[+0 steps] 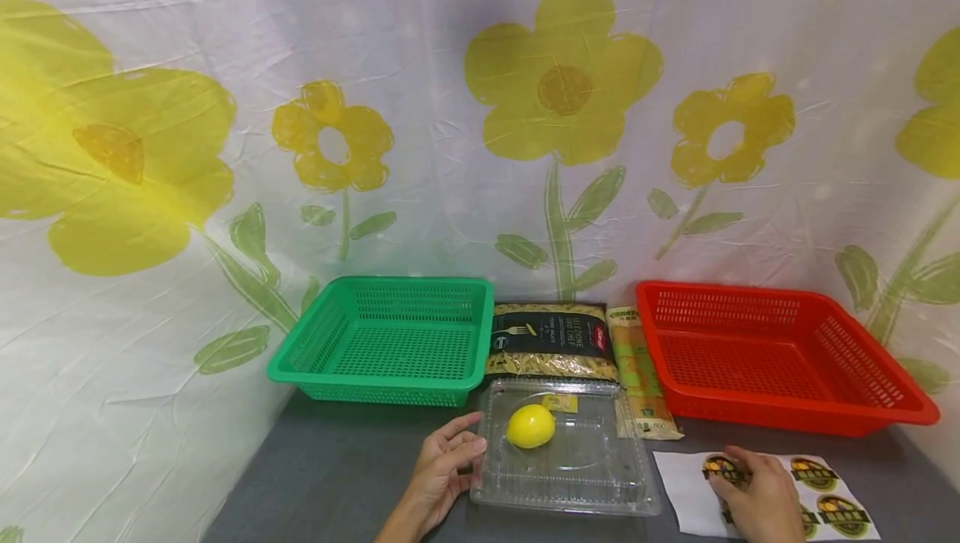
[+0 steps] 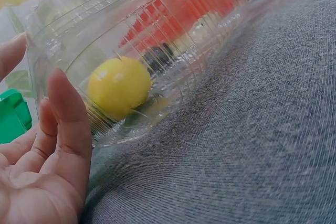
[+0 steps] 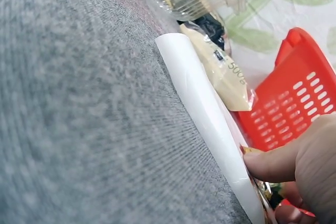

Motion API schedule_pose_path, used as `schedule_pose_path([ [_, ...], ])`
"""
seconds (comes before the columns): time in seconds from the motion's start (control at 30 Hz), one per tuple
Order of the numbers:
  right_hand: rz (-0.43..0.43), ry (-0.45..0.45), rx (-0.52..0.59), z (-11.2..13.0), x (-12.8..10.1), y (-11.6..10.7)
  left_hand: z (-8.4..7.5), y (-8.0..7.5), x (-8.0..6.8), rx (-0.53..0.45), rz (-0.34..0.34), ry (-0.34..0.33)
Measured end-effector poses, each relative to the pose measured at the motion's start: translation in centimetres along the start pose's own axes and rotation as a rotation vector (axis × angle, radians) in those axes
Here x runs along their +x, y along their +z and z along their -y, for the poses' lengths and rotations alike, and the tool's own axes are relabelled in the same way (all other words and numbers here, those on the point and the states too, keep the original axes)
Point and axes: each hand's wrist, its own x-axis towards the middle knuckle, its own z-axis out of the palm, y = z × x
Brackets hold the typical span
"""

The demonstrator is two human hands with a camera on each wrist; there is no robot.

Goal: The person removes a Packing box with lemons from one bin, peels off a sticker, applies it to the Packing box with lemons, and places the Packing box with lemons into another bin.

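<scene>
A clear plastic clamshell box (image 1: 592, 476) lies shut on the grey table with a yellow lemon (image 1: 531, 425) inside. My left hand (image 1: 467, 445) rests at the box's left side, and its relaxed fingers touch the wall. The left wrist view shows the thumb (image 2: 65, 119) against the box (image 2: 173, 35) next to the lemon (image 2: 118, 87). My right hand (image 1: 731, 476) lies on a white sticker sheet (image 1: 686, 493) to the right of the box. Its bent fingertips (image 3: 268, 165) press on a sticker near the sheet's edge (image 3: 205, 103).
A green basket (image 1: 386, 286) stands at the back left and a red basket (image 1: 780, 418) at the back right. Two pasta packets (image 1: 551, 339) (image 1: 637, 376) lie between them behind the box. A flowered curtain hangs close behind.
</scene>
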Motion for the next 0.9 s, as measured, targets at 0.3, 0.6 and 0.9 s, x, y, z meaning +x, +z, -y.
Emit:
schedule_pose_path([
  [0.3, -0.158, -0.174, 0.04, -0.7, -0.6, 0.0, 0.0, -0.1, 0.0, 0.014, 0.014, 0.011],
  [0.6, -0.148, -0.146, 0.067, -0.1, -0.9, -1.3, 0.0, 0.1, 0.0, 0.0, 0.02, 0.004],
  [0.9, -0.133, -0.273, 0.142, 2.8, -1.2, -2.8, 0.1, -0.1, 0.0, -0.007, 0.018, -0.004],
])
